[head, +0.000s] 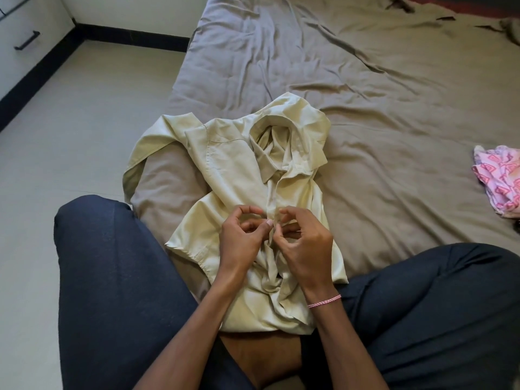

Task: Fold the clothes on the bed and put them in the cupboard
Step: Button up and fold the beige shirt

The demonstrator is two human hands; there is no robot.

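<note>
- While the shirt (253,192) lies face up at the near edge of the bed (365,80), collar pointing away, both hands work at its front placket, apparently fastening a button before folding.
- Head view: the left hand (242,243) pinches the placket edge between thumb and forefinger; the right hand (306,249) grasps the opposite edge, fingers curled in.
- Keep both edges aligned and taut; feed the button fully through before letting go.
- Smooth the bunched lower front and pull in the sleeve hanging off the bed's left side before folding.
- Pink patterned cloth (498,181) lies well apart at the right, not yet folded.
- Cupboard (25,32) stands at the upper left, its drawer closed.
- No brand, label or legible writing is visible.
</note>
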